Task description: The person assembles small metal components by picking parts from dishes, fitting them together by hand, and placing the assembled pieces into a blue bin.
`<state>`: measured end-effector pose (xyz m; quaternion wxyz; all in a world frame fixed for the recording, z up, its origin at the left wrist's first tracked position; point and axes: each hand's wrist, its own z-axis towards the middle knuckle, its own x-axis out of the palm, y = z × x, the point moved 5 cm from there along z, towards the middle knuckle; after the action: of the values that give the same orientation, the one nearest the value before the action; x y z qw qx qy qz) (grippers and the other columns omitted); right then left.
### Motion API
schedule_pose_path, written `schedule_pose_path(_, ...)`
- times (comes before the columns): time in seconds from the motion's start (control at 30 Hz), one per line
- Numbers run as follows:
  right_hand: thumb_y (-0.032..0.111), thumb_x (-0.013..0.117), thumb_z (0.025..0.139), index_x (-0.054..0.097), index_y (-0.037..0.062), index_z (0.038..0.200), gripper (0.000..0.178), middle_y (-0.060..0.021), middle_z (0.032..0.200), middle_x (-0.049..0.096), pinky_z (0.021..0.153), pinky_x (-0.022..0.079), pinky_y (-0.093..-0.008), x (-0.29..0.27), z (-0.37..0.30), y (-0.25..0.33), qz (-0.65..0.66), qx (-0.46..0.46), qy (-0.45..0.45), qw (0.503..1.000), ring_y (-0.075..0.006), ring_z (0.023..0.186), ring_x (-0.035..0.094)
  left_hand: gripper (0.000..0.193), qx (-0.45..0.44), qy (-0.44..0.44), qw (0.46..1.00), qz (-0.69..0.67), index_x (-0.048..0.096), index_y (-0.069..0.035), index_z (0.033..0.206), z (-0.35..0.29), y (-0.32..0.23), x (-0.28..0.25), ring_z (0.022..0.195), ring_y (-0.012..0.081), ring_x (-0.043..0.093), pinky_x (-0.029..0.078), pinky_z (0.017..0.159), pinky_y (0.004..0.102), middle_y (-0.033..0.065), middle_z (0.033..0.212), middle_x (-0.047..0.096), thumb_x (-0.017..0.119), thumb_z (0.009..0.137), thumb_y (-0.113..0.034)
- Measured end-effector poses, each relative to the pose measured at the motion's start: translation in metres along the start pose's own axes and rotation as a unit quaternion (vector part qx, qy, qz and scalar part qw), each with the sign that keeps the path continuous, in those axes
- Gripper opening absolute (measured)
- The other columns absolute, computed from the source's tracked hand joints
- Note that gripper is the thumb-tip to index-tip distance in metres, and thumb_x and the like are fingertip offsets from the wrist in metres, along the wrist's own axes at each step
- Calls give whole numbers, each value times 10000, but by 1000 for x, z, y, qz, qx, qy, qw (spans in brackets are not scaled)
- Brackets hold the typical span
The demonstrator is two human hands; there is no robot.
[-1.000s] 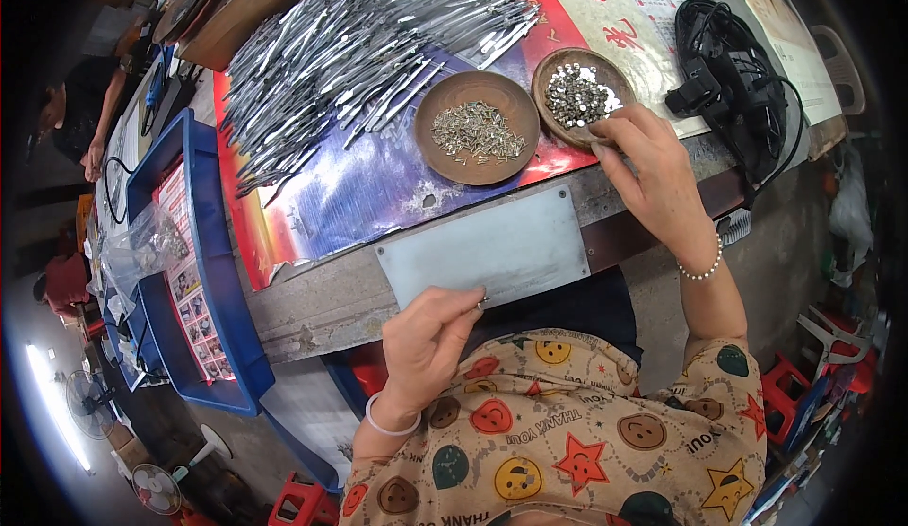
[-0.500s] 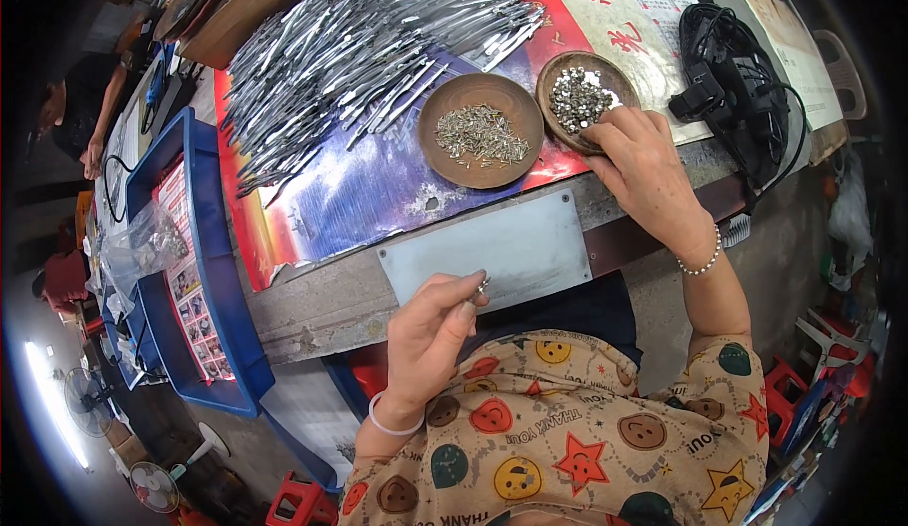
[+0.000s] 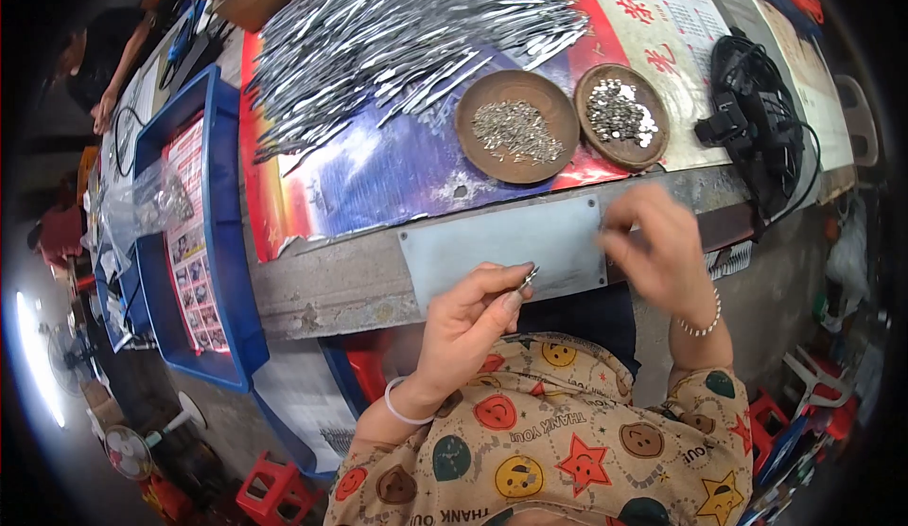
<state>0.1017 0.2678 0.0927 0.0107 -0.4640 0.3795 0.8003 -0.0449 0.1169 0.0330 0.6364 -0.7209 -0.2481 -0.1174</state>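
Observation:
My left hand (image 3: 468,323) is closed in a pinch above the near edge of a pale grey plate (image 3: 482,247). A small shiny metal piece (image 3: 531,278) sticks out between its thumb and forefinger. My right hand (image 3: 659,250), blurred by motion, hovers past the plate's right end with fingers drawn together; whatever they hold cannot be made out. Beyond it stands a brown bowl (image 3: 619,154) of small, round silvery parts (image 3: 617,110). Left of that, a wider brown dish (image 3: 497,162) holds many thin metal pins (image 3: 518,131).
A big heap of thin grey and silver strips (image 3: 407,43) covers the far table. Black cabled equipment (image 3: 757,119) lies at the right. A blue tray (image 3: 225,233) with a plastic bag (image 3: 156,200) stands left. Another person's arm (image 3: 118,81) shows at far left.
My right hand has left the bowl of round parts and come back toward me, nearer the left hand. My left hand has shifted slightly right, still pinching the small metal piece. The view has shifted.

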Motion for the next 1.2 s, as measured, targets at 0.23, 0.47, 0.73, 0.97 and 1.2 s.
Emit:
schedule_pose_path(0.23, -25, 702, 699, 590, 24, 820, 172, -82, 785, 609, 648, 469, -335, 45, -17, 43, 262, -26, 58, 963, -251, 698, 594, 292, -21, -13, 999, -38, 550, 24, 1245, 2, 7, 0, 776, 61, 487, 425, 690, 193, 27, 1037, 506, 489, 961, -1)
schedule_pose_path(0.47, -26, 714, 711, 590, 13, 869, 205, -82, 782, 618, 626, 464, -328, 58, -19, 43, 251, -28, -25, 967, -235, 674, 583, 296, -19, -8, 997, -76, 540, 15, 1258, -4, 10, -2, 793, 61, 489, 426, 702, 192, 20, 1032, 486, 491, 969, -24)
schedule_pose_path(0.73, -5, 703, 781, 572, 0, 909, 184, -103, 798, 618, 581, 462, -290, 66, -26, 45, 301, -22, -44, 952, -189, 671, 574, 290, 24, 17, 997, -71, 553, 2, 1237, -10, 9, -1, 817, 57, 484, 429, 706, 194, 25, 1071, 454, 508, 950, 9)
schedule_pose_path(0.97, -4, 730, 782, 532, 23, 848, 210, -83, 847, 586, 713, 457, -252, 94, -29, 29, 703, 169, 50, 689, -142, 794, 552, 280, 45, 52, 995, -69, 582, -2, 1164, -15, -1, 4, 818, 51, 472, 403, 702, 175, 34, 1066, 457, 516, 907, 86)
schedule_pose_path(1.2, 47, 729, 809, 547, -1, 873, 198, -106, 868, 597, 718, 469, -259, 94, -28, 47, 642, 132, -16, 755, -163, 811, 568, 298, 193, -35, 979, 56, 593, -33, 1149, -25, -9, 9, 789, 74, 467, 407, 654, 193, 73, 1045, 479, 547, 884, 94)
